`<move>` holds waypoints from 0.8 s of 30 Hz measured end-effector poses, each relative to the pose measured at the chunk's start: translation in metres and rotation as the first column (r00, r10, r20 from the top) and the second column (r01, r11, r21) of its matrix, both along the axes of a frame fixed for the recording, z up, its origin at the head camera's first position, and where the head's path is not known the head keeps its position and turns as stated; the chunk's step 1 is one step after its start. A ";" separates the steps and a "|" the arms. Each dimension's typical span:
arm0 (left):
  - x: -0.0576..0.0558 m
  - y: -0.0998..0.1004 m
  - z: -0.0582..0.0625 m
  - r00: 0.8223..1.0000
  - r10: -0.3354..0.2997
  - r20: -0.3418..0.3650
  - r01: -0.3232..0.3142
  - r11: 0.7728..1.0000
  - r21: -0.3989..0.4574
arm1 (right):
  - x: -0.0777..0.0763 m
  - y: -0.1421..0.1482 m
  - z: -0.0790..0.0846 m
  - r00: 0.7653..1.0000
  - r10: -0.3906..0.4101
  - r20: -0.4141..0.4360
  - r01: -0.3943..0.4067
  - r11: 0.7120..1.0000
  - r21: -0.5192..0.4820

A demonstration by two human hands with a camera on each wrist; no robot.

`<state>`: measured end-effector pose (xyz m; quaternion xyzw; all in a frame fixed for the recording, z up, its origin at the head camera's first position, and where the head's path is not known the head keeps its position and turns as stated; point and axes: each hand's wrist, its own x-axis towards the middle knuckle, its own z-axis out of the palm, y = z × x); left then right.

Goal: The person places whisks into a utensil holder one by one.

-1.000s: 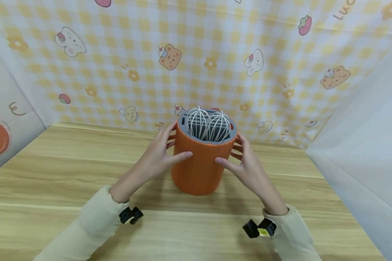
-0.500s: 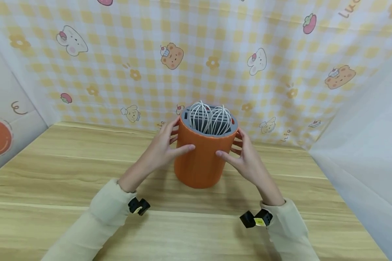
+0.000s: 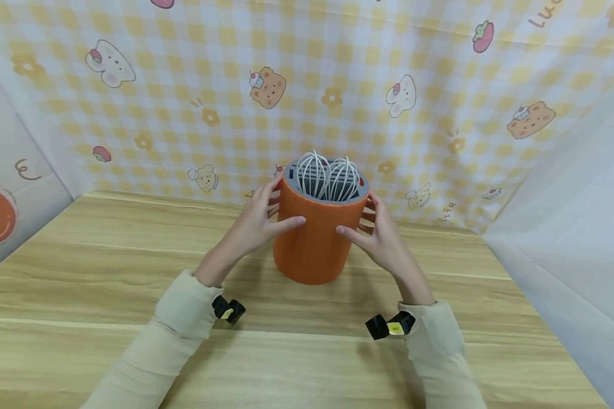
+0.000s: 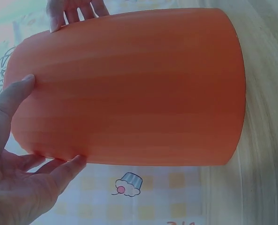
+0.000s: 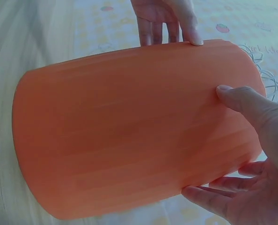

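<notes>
An orange cylindrical utensil holder [image 3: 313, 244] stands upright in the middle of the head view, near the back of the table. Its top has a grey slotted insert [image 3: 364, 191]. Two white wire whisk heads, a left whisk [image 3: 312, 173] and a right whisk [image 3: 344, 177], stick up from it; their handles are hidden inside. My left hand [image 3: 260, 218] grips the holder's left side, thumb across the front and fingers round the side. On the right side my right hand [image 3: 381, 236] grips it likewise. Both wrist views show the holder's plain wall [image 4: 139, 89] between the hands.
The wooden table [image 3: 133, 272] spreads around the holder. Behind it hangs a yellow checked cloth [image 3: 184, 85] with cartoon prints, close to the holder. White side panels [image 3: 578, 238] border the table left and right.
Both hands and the holder have moved together away from me, toward the cloth, rising in the head view. The grip looks the same throughout.
</notes>
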<state>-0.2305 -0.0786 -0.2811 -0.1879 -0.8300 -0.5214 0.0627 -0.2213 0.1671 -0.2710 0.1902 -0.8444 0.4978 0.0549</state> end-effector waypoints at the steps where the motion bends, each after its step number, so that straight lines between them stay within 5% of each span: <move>1: -0.001 0.000 0.000 1.000 0.001 0.000 -0.001 1.000 0.002 | -0.001 0.000 0.000 1.000 0.000 0.000 0.000 1.000 -0.004; 24: -0.013 0.007 -0.013 0.998 0.063 -0.005 -0.062 0.991 0.118 | -0.014 -0.003 -0.020 0.996 -0.082 0.031 0.082 0.997 -0.004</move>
